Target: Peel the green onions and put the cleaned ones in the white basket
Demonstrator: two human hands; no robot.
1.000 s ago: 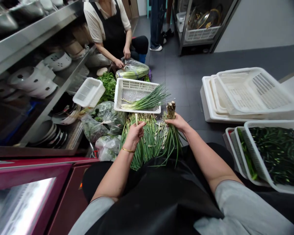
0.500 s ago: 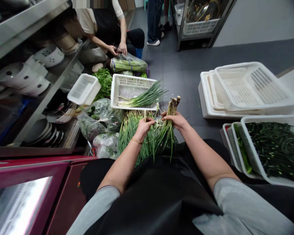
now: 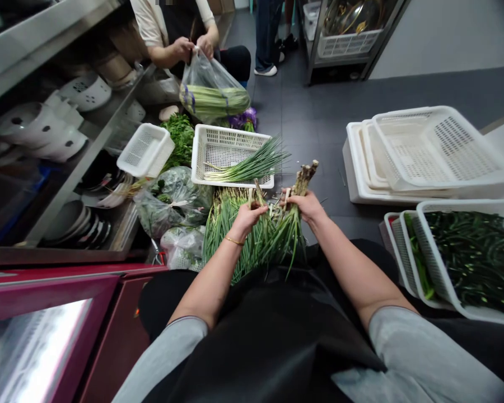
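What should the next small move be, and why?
Probably bring the left hand to the scallion bunch and strip one outer stalk: the right hand grips that bunch with brownish root ends up, the left is close beside it, and the scallions in the perforated white basket show paler stems.

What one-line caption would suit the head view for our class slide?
Right hand gripping a bunch of greens, left hand beside it above a green pile, white basket just beyond.

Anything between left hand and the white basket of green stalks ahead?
Nothing visible blocks the left hand: past its pale stalk lie only the ends of the green pile, then the near rim of the white basket.
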